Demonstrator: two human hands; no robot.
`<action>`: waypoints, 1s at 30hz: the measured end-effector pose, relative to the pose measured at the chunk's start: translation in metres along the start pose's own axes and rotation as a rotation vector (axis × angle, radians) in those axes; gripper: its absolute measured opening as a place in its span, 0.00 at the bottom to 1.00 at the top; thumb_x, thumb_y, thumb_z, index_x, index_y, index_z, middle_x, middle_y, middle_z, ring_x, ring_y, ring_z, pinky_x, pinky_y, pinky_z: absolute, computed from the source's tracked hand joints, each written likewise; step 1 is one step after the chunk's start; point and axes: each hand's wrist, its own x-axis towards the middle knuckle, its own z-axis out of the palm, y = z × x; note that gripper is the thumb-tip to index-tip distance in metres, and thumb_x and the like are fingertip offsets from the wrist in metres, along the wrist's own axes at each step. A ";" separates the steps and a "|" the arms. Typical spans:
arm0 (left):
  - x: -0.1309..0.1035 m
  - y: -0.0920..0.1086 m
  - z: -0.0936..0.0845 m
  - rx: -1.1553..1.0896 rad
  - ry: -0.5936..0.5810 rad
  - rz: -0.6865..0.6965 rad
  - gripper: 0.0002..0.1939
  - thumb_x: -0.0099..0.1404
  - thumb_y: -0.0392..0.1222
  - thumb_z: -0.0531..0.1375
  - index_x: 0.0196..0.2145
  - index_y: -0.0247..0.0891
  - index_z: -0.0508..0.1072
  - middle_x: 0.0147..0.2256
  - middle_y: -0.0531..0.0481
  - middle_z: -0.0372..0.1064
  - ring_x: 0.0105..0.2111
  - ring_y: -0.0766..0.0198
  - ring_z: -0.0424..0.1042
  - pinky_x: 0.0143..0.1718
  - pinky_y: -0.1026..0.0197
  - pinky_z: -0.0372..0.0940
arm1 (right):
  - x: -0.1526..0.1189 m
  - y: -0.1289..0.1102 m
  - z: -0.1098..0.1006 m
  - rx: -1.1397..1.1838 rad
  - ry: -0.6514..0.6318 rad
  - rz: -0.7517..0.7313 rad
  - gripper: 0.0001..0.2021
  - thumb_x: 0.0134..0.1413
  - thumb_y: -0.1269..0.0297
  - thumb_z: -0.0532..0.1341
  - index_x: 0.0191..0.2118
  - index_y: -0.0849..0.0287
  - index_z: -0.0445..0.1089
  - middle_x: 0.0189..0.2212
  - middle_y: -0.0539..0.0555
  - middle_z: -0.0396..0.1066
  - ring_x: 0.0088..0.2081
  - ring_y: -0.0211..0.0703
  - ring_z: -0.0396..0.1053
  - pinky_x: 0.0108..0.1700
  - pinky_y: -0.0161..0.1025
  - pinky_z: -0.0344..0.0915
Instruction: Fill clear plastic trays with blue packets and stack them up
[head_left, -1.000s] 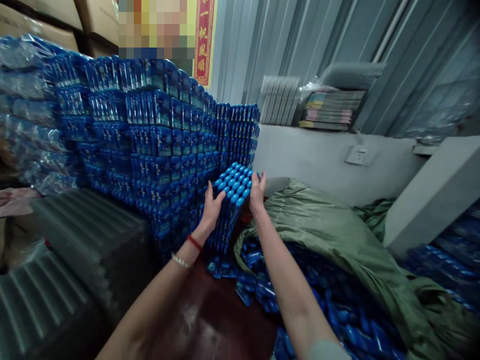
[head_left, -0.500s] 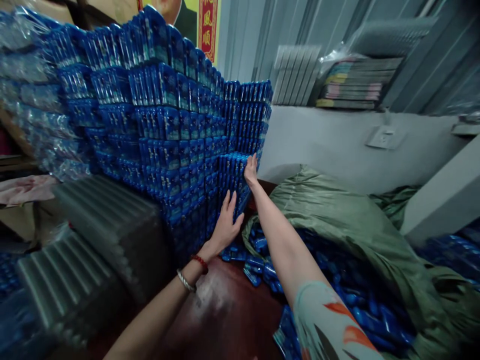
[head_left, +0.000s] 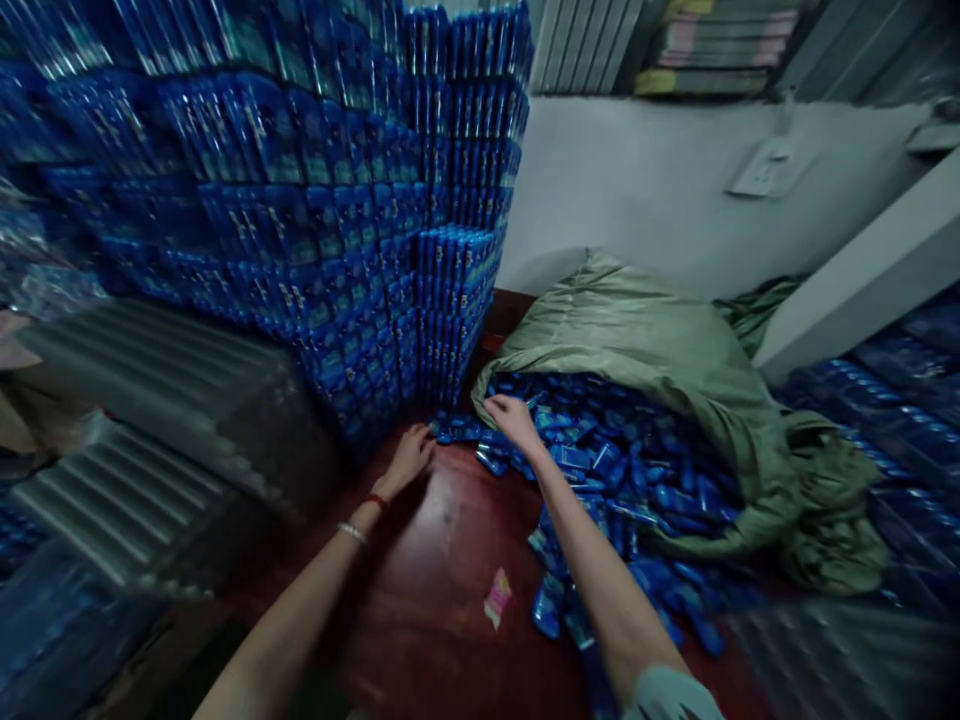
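My left hand [head_left: 409, 455] is low over the red floor, its fingers bent and a little apart, near a few loose blue packets [head_left: 457, 430]. My right hand [head_left: 513, 416] is closed beside the mouth of a green sack [head_left: 622, 310]; its fingertips are curled, and what they hold, if anything, cannot be made out. Loose blue packets [head_left: 600, 455] fill the sack's mouth and spill onto the floor under my right forearm. Ahead of both hands rises a tall stack of blue packets [head_left: 330, 220], with a lower column [head_left: 454, 290] at its right end.
Grey ribbed trays [head_left: 150, 360] are piled at the left. A small pink wrapper [head_left: 497, 598] lies on the red floor [head_left: 442, 560]. More blue packets [head_left: 870, 420] are stacked at the right, beside a white slanted post [head_left: 855, 270]. A socket [head_left: 761, 175] is on the white wall.
Both hands have come down from the lower column of stacked packets, the left toward the floor, the right to the sack's mouth. My right fingers have curled in. The view has tilted downward.
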 end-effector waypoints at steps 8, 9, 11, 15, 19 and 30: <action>0.050 0.015 0.039 0.148 -0.172 -0.033 0.20 0.66 0.47 0.51 0.54 0.44 0.65 0.59 0.42 0.56 0.59 0.45 0.51 0.54 0.32 0.48 | -0.083 0.009 0.051 -0.338 -0.133 0.028 0.26 0.55 0.64 0.58 0.59 0.61 0.57 0.55 0.64 0.60 0.56 0.54 0.56 0.57 0.52 0.48; 0.043 0.018 0.042 0.162 -0.177 -0.020 0.19 0.67 0.46 0.50 0.54 0.43 0.65 0.59 0.41 0.56 0.59 0.45 0.50 0.54 0.31 0.47 | -0.090 0.009 0.052 -0.350 -0.162 0.025 0.27 0.56 0.61 0.56 0.60 0.61 0.56 0.54 0.64 0.61 0.55 0.53 0.57 0.57 0.51 0.50; 0.021 0.020 0.047 0.185 -0.184 0.014 0.19 0.67 0.45 0.48 0.55 0.43 0.64 0.59 0.42 0.55 0.60 0.45 0.48 0.54 0.29 0.44 | -0.109 0.010 0.052 -0.357 -0.222 0.024 0.28 0.57 0.56 0.55 0.61 0.61 0.54 0.54 0.64 0.61 0.54 0.52 0.58 0.54 0.49 0.54; -0.047 0.022 0.050 0.216 -0.199 0.078 0.21 0.68 0.45 0.48 0.58 0.45 0.60 0.61 0.44 0.52 0.62 0.46 0.43 0.56 0.32 0.44 | -0.158 0.018 0.046 -0.353 -0.285 -0.032 0.30 0.57 0.51 0.53 0.62 0.59 0.53 0.57 0.64 0.59 0.58 0.53 0.55 0.57 0.51 0.52; -0.111 0.025 0.047 0.214 -0.169 0.103 0.25 0.66 0.46 0.51 0.60 0.47 0.56 0.62 0.45 0.51 0.63 0.45 0.41 0.58 0.34 0.42 | -0.202 0.023 0.036 -0.317 -0.328 -0.089 0.31 0.56 0.50 0.54 0.63 0.56 0.51 0.61 0.62 0.53 0.63 0.54 0.47 0.61 0.56 0.44; -0.197 0.013 0.028 0.061 -0.057 -0.090 0.44 0.62 0.56 0.56 0.65 0.42 0.34 0.66 0.37 0.27 0.65 0.47 0.30 0.61 0.41 0.42 | -0.277 0.030 -0.005 -0.360 0.198 -0.006 0.20 0.62 0.56 0.47 0.55 0.54 0.63 0.55 0.58 0.62 0.60 0.50 0.54 0.61 0.60 0.45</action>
